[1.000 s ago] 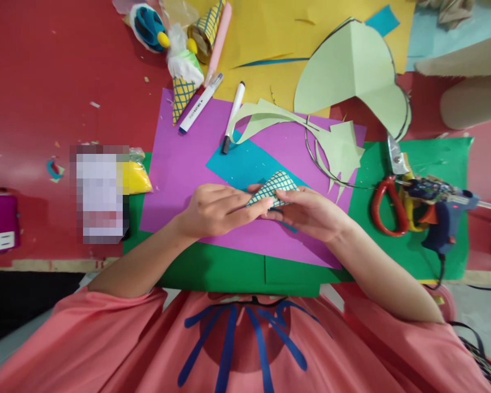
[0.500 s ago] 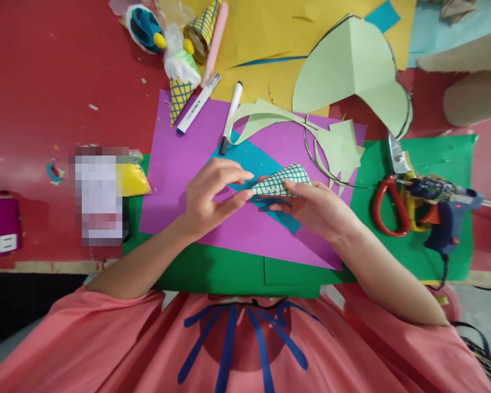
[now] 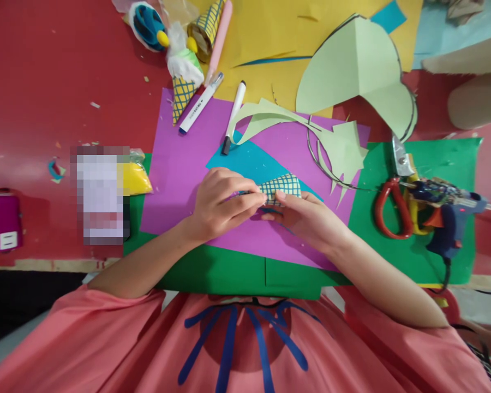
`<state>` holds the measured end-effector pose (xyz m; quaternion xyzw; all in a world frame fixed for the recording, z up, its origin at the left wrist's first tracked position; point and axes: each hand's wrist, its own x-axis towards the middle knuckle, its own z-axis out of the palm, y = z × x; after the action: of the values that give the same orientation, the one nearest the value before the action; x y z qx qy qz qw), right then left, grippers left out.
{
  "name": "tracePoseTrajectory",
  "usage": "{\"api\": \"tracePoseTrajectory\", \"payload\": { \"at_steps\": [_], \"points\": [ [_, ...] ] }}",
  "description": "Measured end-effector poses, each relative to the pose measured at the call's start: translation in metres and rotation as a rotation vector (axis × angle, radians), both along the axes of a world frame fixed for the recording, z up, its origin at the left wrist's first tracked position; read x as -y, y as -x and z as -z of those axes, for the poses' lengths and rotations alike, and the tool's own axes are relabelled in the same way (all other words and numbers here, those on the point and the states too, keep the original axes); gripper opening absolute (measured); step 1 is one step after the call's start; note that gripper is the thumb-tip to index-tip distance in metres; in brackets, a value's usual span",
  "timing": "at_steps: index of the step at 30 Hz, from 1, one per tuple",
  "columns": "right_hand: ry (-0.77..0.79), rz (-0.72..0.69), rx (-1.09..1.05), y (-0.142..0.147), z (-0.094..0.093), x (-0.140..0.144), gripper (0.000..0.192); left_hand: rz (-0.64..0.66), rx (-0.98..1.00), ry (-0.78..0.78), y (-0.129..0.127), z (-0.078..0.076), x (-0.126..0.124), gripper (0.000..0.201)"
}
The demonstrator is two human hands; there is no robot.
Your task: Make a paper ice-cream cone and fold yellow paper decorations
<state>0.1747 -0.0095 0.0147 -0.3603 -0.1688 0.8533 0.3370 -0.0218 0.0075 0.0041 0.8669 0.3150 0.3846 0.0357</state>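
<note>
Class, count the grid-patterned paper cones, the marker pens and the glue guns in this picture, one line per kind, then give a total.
Grid-patterned paper cones: 3
Marker pens: 2
Glue guns: 1
Total: 6

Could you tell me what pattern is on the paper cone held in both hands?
The paper cone is pale with a dark grid; head view.

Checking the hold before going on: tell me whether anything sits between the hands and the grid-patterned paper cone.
Nothing visible does. The left hand and right hand both grip the grid-patterned paper cone directly, above the teal paper sheet.
</note>
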Motion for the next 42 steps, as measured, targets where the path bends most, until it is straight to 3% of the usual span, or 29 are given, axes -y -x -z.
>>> {"api": "tracePoseTrajectory", "payload": {
  "at_steps": [4, 8, 13, 15, 17, 19, 22, 26, 35, 38, 42],
  "points": [
    [0.072, -0.025, -0.041, -0.004, -0.002, -0.004, 0.014, 0.028, 0.054, -0.046, 0.002, -0.001, -0.001, 0.008],
    [0.109, 0.068, 0.012, -0.014, 0.000, -0.014, 0.011, -0.078, 0.165, 0.016, 0.007, 0.005, -0.005, 0.012],
    [0.165, 0.102, 0.053, -0.018, 0.001, -0.020, 0.011, -0.166, 0.496, 0.404, 0.011, 0.018, -0.011, 0.033],
    [0.170, 0.088, 0.059, -0.018, 0.000, -0.020, 0.012, -0.195, 0.540, 0.514, 0.011, 0.019, -0.014, 0.026],
    [0.164, 0.074, 0.045, -0.016, 0.000, -0.019, 0.013, -0.214, 0.561, 0.553, 0.009, 0.017, -0.015, 0.019],
    [0.148, 0.059, 0.018, -0.014, 0.001, -0.016, 0.014, -0.156, 0.531, 0.575, 0.007, 0.012, -0.014, 0.039],
    [0.114, 0.027, -0.005, -0.010, 0.002, -0.011, 0.015, -0.047, 0.344, 0.619, 0.003, 0.004, -0.008, 0.033],
    [0.072, 0.009, -0.008, -0.003, 0.003, -0.004, 0.015, -0.068, 0.206, 0.707, -0.003, -0.002, -0.001, 0.027],
    [-0.021, -0.064, -0.024, -0.002, 0.004, -0.005, 0.024, -0.097, 0.426, 1.041, -0.008, -0.001, -0.001, 0.022],
    [-0.113, -0.058, 0.058, -0.006, 0.003, -0.007, 0.023, -0.119, 0.524, 1.164, -0.007, -0.003, -0.001, 0.029],
    [-0.209, 0.014, 0.209, -0.012, 0.001, -0.010, 0.021, -0.139, 0.597, 1.199, -0.007, -0.007, 0.000, 0.030]
  ]
}}
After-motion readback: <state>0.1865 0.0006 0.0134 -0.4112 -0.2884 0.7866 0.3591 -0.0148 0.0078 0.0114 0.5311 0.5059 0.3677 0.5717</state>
